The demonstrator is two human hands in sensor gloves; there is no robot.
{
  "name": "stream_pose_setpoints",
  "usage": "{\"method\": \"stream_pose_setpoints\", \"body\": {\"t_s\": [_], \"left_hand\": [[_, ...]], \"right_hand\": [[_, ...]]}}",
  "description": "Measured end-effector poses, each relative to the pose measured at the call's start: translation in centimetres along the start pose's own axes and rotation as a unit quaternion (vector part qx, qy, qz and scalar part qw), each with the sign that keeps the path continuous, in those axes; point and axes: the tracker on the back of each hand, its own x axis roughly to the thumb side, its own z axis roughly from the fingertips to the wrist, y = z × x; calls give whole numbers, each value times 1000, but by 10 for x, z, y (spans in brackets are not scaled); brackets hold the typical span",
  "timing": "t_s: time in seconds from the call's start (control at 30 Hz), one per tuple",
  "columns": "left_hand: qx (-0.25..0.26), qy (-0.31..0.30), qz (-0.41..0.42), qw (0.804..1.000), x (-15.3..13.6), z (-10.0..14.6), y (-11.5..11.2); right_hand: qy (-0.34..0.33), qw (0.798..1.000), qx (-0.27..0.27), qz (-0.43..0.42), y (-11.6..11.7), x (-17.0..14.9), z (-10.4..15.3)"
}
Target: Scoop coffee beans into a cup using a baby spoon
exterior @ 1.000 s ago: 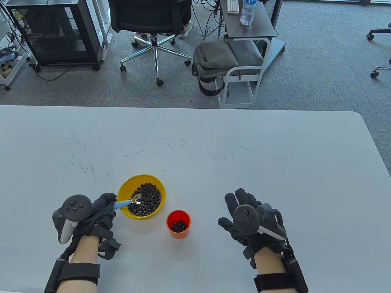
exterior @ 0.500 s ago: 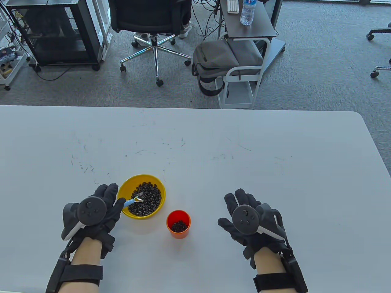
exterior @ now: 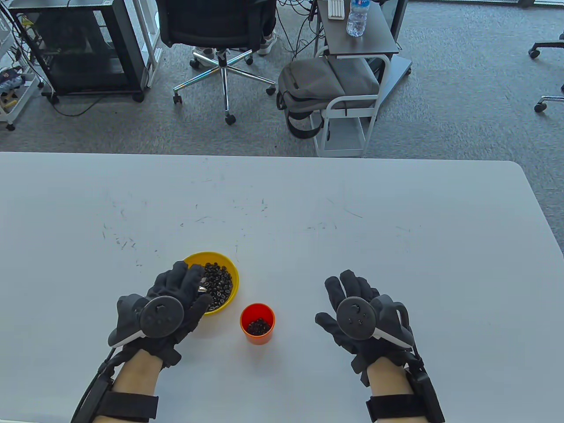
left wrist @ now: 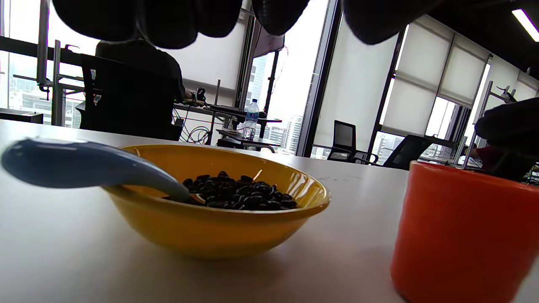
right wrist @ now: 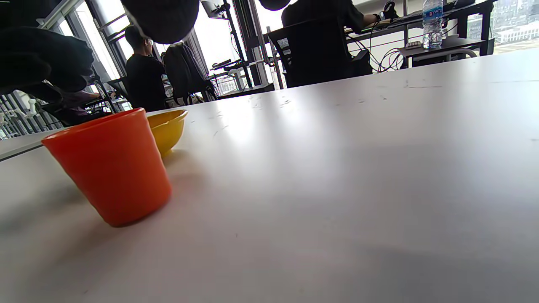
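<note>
Resting on the yellow bowl's (left wrist: pixel 219 227) rim, the blue-handled spoon (left wrist: pixel 88 164) lies free beneath the spread left hand (exterior: pixel 176 299).

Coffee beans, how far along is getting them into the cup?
Some beans already lie in the orange cup, covering only its bottom. Nothing is in hand: the left hand is open above the yellow bowl, the blue spoon rests on the bowl's rim untouched, and the right hand lies flat. Most beans remain in the bowl.
</note>
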Motion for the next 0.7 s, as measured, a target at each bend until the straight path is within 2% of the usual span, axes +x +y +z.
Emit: {"method": "stream_pose_setpoints", "body": {"t_s": [0.17,0.47,0.7], "left_hand": [[-33,-17,-33,999,11,-4,-8],[-9,-24,-52,998,14,-1,-4],[-13,-22,-50,998,15,0,-4]], "right_hand": [[2,1000,-20,3,-4,-1,2],[-5,999,-36,34,-6,6,3],[-7,999,-15,49,2,10,-2]]}}
